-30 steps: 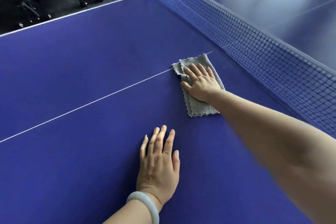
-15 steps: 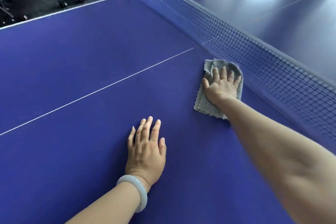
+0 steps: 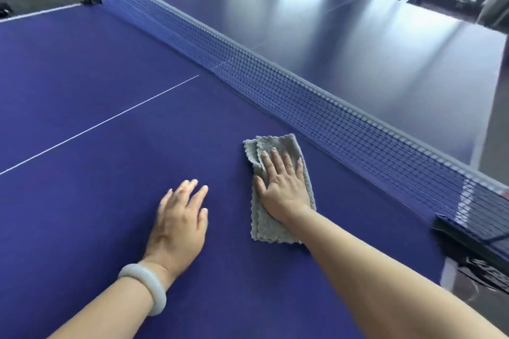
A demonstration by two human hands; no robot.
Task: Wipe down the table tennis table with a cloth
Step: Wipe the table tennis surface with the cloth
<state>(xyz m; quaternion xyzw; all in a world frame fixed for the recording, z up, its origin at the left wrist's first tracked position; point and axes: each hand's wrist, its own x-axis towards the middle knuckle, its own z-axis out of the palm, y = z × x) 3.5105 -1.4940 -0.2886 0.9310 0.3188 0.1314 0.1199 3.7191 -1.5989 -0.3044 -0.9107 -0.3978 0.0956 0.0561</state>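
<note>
Blue table tennis table (image 3: 82, 77) fills the view, net (image 3: 316, 107) running diagonally, grey far half (image 3: 344, 22) behind it, dim room beyond. Right hand (image 3: 285, 191) lies flat on the folded grey cloth (image 3: 265, 226), fingers straight and pressing down, not gripping. The cloth sits on the near half, near the net but not touching it. Left hand (image 3: 179, 224) is flat on bare table just beside the cloth, fingers relaxed, holding nothing, white bracelet (image 3: 146, 286) on the wrist. Change: a second ago the cloth lay over the white centre line (image 3: 110, 119); half a second ago it was past the line, close against the net; now it is well apart from the line, further along towards the net clamp (image 3: 465, 234) at the table's side edge. The left hand has shifted the same way. Judgement: a wipe stroke along the net strip is under way, the stretch up to the side edge looks still to do, and the far half looks untouched.
</note>
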